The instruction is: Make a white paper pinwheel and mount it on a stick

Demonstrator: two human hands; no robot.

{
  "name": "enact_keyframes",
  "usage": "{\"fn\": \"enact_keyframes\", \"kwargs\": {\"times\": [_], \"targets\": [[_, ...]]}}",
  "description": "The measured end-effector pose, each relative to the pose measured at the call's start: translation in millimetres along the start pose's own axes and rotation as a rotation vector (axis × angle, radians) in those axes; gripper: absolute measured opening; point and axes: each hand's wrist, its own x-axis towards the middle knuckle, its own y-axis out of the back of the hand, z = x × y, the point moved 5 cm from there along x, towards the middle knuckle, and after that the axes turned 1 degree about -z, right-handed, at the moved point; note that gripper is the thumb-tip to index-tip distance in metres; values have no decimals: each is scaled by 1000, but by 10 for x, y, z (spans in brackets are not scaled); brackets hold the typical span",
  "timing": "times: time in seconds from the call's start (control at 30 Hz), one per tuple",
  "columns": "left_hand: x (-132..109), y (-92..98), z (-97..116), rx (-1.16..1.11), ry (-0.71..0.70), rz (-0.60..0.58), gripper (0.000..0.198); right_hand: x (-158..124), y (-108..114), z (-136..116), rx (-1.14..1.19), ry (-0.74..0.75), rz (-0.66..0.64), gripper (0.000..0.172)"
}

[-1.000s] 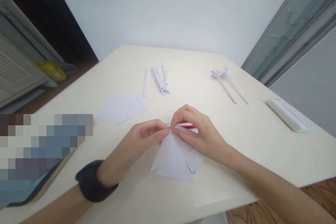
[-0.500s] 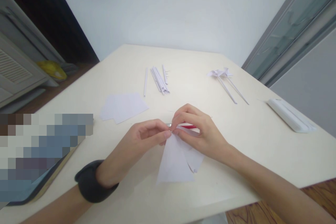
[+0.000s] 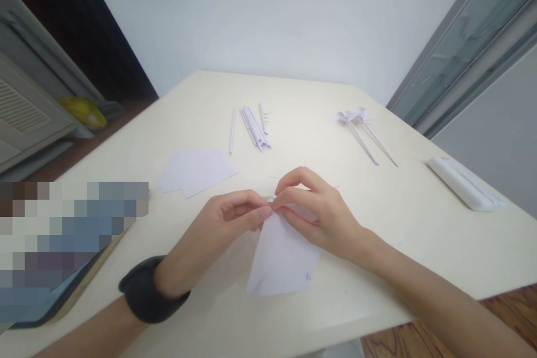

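Both my hands meet over the near middle of the table, pinching the upper end of a white sheet of paper [image 3: 281, 260]. My left hand [image 3: 235, 212], with a black band on the wrist, closes thumb and forefinger on it from the left. From the right, my right hand [image 3: 314, 207] presses its fingertips against the same spot. The sheet hangs down toward me, its lower edge flared, with a small dark mark or slit near the lower right corner. A small silvery metal piece [image 3: 269, 199] shows just behind the fingertips; most of it is hidden.
Flat white paper sheets [image 3: 197, 170] lie at left. Several rolled paper sticks [image 3: 254, 128] rest farther back. Two paper pinwheels [image 3: 356, 123] on sticks lie back right, and a white packet [image 3: 464, 184] is near the right edge. A blurred-out object [image 3: 62, 251] sits at left.
The paper has swung slightly left and its parts now overlap into one wider sheet. The red strip seen behind the right fingers is now hidden. Both hands stay nearly in place.
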Motion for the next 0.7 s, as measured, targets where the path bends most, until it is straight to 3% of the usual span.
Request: {"fn": "enact_keyframes", "kwargs": {"times": [0.13, 0.3, 0.53, 0.7], "targets": [[11, 9, -10, 30, -5, -9, 15, -6, -10, -18, -81, 31, -32, 18], [19, 18, -10, 78, -32, -4, 15, 0, -1, 21, 105, -58, -3, 9], [4, 44, 69, 362, -214, 62, 13, -3, -62, 127, 293, -247, -55, 3], [-17, 24, 92, 453, -215, 60, 15, -5, -92, 186, 381, -306, -81, 3]]}}
